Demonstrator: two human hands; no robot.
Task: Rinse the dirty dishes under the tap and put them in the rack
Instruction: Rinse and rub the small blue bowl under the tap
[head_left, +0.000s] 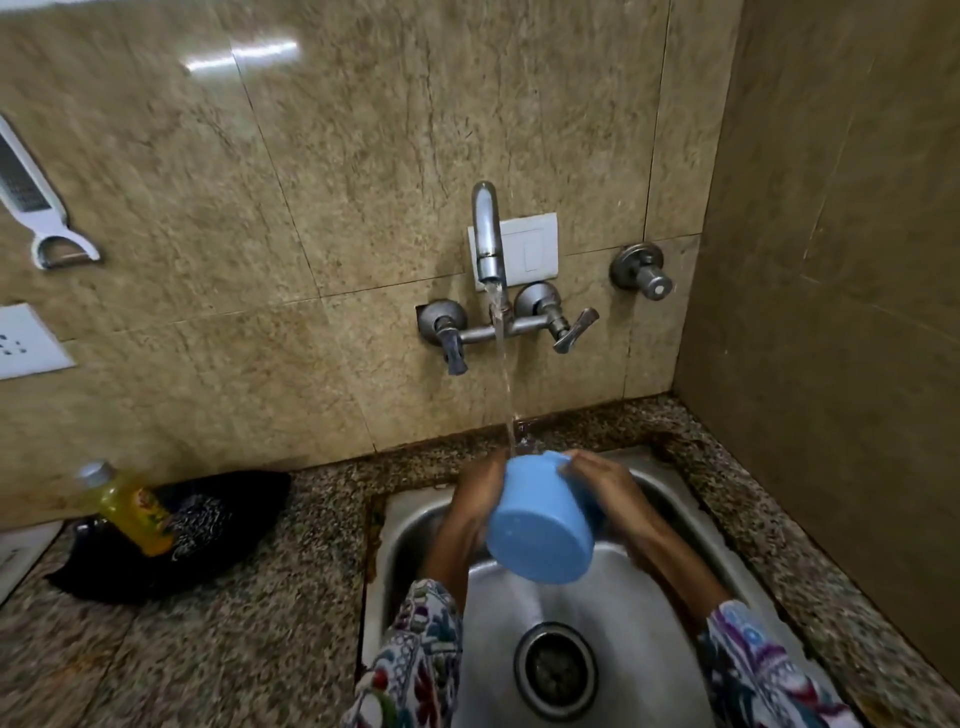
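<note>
**Blue cup going under a running tap**

Glossy beige stone wall tiles (337, 156) are filling the upper frame, meeting a darker side wall at the right. A speckled brown granite countertop (218, 649) is wrapping around a stainless steel sink basin (613, 597), whose round drain strainer (556, 670) is sitting near the bottom edge. A person in floral-printed sleeves (421, 649) is reaching both forearms over the basin. A black cloth (208, 525) is lying on the counter left of the sink, with a yellow liquid bottle with a silver cap (130, 506) leaning on it. A chrome wall-mounted tap with two lever handles (488, 244) is sending a thin stream of water (506, 384) down to the back of the sink. There, a light blue plastic cup (540, 519) is being held tilted above the basin, its flat base facing the camera and its rim turned up toward the stream, which is landing at its upper edge. The left hand (480, 486) is curling closed around the cup's left side, while the right hand (602, 478) is gripping the right side near the rim, fingers bent over it. A white-handled peeler (41, 208) is hanging on the wall at far left.
</note>
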